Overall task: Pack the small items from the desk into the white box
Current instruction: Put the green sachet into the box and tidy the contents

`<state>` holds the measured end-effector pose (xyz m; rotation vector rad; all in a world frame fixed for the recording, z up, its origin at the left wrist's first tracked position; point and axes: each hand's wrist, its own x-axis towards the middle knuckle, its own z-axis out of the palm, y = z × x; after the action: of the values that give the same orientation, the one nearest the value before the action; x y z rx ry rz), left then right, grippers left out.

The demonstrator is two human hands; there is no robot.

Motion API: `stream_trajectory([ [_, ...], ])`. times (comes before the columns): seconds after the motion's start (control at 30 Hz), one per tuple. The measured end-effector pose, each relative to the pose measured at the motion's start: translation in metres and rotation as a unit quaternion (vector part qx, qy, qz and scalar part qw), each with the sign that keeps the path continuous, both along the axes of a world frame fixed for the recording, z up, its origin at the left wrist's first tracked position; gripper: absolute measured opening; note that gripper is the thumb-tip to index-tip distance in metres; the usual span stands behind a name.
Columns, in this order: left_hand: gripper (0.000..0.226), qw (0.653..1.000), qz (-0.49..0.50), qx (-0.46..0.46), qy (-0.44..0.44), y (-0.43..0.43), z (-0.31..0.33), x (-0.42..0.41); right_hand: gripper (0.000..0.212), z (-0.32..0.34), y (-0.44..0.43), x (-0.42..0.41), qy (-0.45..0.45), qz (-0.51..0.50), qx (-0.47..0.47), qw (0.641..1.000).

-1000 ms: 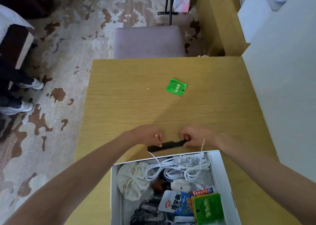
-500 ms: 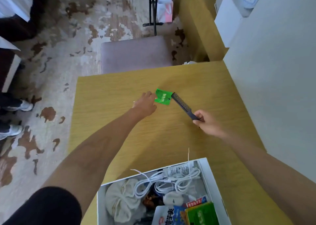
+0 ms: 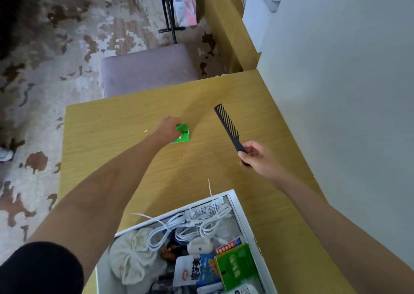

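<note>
A small green packet [image 3: 182, 133] is tilted up off the wooden desk [image 3: 112, 123], pinched at its left edge by my left hand [image 3: 169, 128]. My right hand [image 3: 257, 157] grips the handle of a black comb [image 3: 227, 122], which points away from me above the desk's right side. The white box [image 3: 244, 215] stands at the near edge of the desk. It holds white cables [image 3: 190, 224], a cream cloth pouch [image 3: 132, 255], a green carton [image 3: 237, 264], a snack packet [image 3: 197, 271] and other small items.
A grey padded stool [image 3: 147, 70] stands beyond the desk's far edge. A pale wall [image 3: 347, 92] runs along the desk's right side. Patterned carpet [image 3: 44, 92] lies to the left, with a black stand [image 3: 168, 9] and a pink bag [image 3: 186, 9] further back.
My left hand has closed on the green packet and tipped it up off the desk. My right hand has moved the comb to the right, away from the packet.
</note>
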<state>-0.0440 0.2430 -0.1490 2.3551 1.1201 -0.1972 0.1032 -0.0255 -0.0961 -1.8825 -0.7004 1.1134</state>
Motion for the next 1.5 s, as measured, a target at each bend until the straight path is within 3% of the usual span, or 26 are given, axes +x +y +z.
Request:
stream_trajectory([
  [0.1, 0.029, 0.992, 0.081, -0.064, -0.074, -0.020, 0.037, -0.025, 0.012, 0.022, -0.016, -0.004, 0.025, 0.009, 0.034, 0.999],
  [0.2, 0.010, 0.959, 0.139, -0.112, -0.218, -0.059, 0.089, -0.064, 0.014, 0.048, -0.027, -0.015, 0.045, 0.054, 0.075, 0.995],
  [0.37, 0.017, 0.892, 0.207, -0.144, -0.376, -0.149, 0.157, -0.143, 0.014, 0.082, -0.044, -0.043, 0.054, 0.172, 0.113, 0.977],
  [0.43, 0.005, 0.896, 0.220, -0.119, -0.368, -0.179, 0.162, -0.178, 0.009, 0.090, -0.053, -0.055, 0.023, 0.227, 0.110, 0.967],
  [0.6, 0.017, 0.888, 0.258, -0.097, -0.368, -0.239, 0.147, -0.241, 0.009, 0.094, -0.074, -0.089, -0.086, 0.354, 0.057, 0.930],
  [0.73, 0.021, 0.891, 0.267, -0.095, -0.354, -0.262, 0.128, -0.271, 0.008, 0.079, -0.083, -0.129, -0.142, 0.408, 0.006, 0.902],
  [0.93, 0.008, 0.888, 0.258, -0.101, -0.368, -0.275, 0.115, -0.295, 0.021, 0.050, -0.088, -0.183, -0.202, 0.468, -0.068, 0.858],
  [1.1, 0.009, 0.905, 0.211, -0.153, -0.337, -0.277, 0.105, -0.289, 0.024, 0.039, -0.091, -0.202, -0.316, 0.516, -0.044, 0.795],
  [1.17, 0.010, 0.911, 0.197, -0.166, -0.323, -0.278, 0.102, -0.277, 0.014, 0.043, -0.090, -0.197, -0.336, 0.480, -0.027, 0.810],
  [1.23, 0.014, 0.916, 0.179, -0.169, -0.316, -0.278, 0.098, -0.261, 0.024, 0.052, -0.089, -0.188, -0.236, 0.417, -0.015, 0.878],
  [1.3, 0.017, 0.932, 0.147, -0.158, -0.293, -0.280, 0.094, -0.244, 0.033, 0.062, -0.091, -0.180, -0.155, 0.356, 0.007, 0.922],
  [1.4, 0.015, 0.949, 0.089, -0.144, -0.268, -0.286, 0.089, -0.213, 0.024, 0.068, -0.102, -0.161, -0.224, 0.297, 0.035, 0.928],
  [1.5, 0.019, 0.962, 0.038, -0.124, -0.242, -0.292, 0.084, -0.180, 0.016, 0.068, -0.116, -0.144, -0.345, 0.248, 0.027, 0.905],
])
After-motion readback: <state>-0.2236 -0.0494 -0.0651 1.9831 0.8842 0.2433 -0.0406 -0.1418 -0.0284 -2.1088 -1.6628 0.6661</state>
